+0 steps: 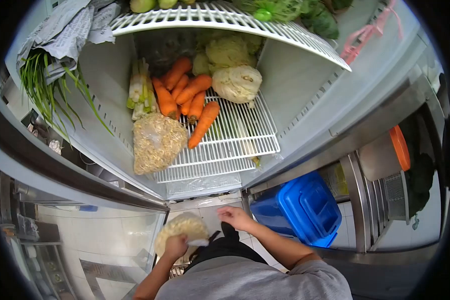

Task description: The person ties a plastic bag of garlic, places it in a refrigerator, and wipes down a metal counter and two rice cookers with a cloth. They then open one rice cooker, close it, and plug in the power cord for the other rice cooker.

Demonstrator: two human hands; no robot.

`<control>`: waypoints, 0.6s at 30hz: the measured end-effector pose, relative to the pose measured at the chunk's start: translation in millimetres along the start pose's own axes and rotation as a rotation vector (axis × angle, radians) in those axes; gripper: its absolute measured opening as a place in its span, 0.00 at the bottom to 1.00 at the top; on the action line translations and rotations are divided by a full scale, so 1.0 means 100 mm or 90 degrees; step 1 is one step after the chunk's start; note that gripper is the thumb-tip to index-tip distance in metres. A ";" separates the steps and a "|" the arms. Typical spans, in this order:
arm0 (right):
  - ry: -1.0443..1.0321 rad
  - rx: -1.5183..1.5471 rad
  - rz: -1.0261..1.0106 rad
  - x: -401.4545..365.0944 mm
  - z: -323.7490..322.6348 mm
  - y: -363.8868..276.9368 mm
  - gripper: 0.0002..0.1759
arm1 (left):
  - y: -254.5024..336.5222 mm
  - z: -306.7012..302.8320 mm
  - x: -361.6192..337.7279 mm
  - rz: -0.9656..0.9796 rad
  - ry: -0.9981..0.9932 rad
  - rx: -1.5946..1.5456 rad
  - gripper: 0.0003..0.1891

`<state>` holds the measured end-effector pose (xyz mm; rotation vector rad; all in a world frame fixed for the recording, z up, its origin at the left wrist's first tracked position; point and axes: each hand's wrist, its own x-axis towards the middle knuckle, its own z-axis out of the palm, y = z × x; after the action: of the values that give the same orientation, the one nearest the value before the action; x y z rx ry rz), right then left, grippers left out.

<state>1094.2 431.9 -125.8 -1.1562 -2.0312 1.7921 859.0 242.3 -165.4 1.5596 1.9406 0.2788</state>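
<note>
Low in front of my body, my left hand (176, 246) is closed on the gathered end of a bag of bean sprouts (184, 227), pale and slightly blurred. My right hand (235, 218) is raised beside it, fingers loosely apart and with nothing visible in them. Ahead stands an open fridge with a white wire shelf (225, 156). Another clear bag of similar sprouts (159, 142) lies at its front left. Several carrots (204, 124) are piled in the middle, with leeks (141, 90) to their left and a pale cabbage (236, 84) at the right.
Above, an upper wire shelf (225, 17) holds green vegetables. Green chives (50, 95) wrapped in newspaper (67, 37) hang at the upper left. A blue lidded bin (305, 210) stands right of the fridge, near a metal rack (360, 200) and an orange-rimmed container (385, 152).
</note>
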 end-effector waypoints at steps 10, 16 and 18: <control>0.123 0.821 -0.068 -1.49 -0.67 -0.54 0.50 | 2.61 -2.03 0.34 0.576 0.008 -0.133 0.05; 0.220 0.795 -0.266 -1.81 -0.66 -1.07 0.43 | 3.13 -2.47 0.02 0.875 0.350 -0.307 0.09; 0.212 0.733 -0.211 -1.72 -0.75 -0.85 0.40 | 3.04 -2.41 -0.02 0.878 0.347 -0.258 0.09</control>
<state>1219.9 378.9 28.2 -0.6127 -0.6716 1.9085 962.5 376.3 183.5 2.3851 0.6496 1.6443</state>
